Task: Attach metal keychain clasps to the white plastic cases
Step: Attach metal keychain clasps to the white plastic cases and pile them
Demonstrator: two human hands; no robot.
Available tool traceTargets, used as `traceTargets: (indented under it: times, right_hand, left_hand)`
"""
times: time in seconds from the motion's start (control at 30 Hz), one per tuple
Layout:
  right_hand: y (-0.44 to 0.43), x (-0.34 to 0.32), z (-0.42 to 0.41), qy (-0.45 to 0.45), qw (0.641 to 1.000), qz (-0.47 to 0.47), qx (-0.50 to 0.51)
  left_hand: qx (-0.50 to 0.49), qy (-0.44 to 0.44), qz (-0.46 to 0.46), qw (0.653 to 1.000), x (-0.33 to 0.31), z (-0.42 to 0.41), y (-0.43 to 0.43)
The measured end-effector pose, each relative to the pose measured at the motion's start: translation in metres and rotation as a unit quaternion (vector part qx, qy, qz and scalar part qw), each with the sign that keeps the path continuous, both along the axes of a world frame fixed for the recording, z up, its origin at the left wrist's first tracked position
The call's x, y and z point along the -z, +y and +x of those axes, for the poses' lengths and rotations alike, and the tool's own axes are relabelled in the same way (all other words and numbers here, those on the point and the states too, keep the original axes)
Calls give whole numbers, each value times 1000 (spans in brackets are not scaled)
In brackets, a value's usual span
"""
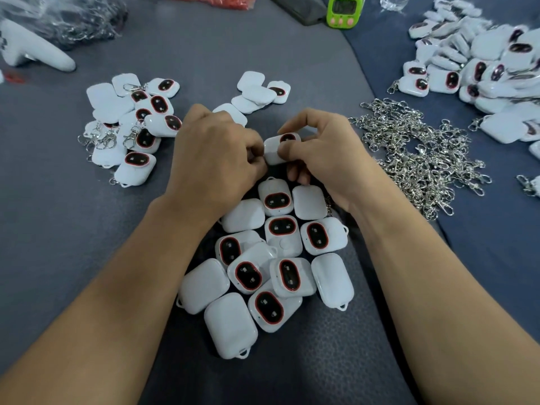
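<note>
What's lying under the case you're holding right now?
A cluster of white cases lies on the dark surface below the held case, between the wrists. The left hand and right hand cover the cluster's far edge, so what lies beneath the fingers is hidden.

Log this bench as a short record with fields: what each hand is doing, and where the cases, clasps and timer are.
Right hand: pinches the held case
Left hand: fingers curled at that case's left edge; what they pinch is hidden
Bare cases: heap between the forearms, visible loops empty
Clasps: loose heap right of the hands
Clasped cases: cluster left of the hands
Timer: green, far edge
</note>
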State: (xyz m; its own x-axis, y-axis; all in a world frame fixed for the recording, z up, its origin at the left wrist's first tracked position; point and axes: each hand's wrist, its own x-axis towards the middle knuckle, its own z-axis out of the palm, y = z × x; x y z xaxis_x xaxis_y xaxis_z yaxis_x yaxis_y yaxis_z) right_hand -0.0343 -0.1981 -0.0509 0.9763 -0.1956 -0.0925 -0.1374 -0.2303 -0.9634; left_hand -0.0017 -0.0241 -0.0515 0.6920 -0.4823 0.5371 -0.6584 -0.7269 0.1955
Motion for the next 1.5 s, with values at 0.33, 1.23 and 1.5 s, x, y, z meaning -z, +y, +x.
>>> traceTargets:
  times: [0.33, 1.23, 1.5]
  right_hand:
    - [-4, -9, 0, 28, 976, 214, -8]
    - [12, -10, -5, -46, 984, 170, 26]
    - [6, -15, -1, 11, 949, 313, 33]
  left_hand:
    - [-1, 184, -269, 946, -3, 0, 1]
    - [-12, 97, -118, 988, 2, 3, 4]
    - [68, 350, -343, 869, -2, 7, -5]
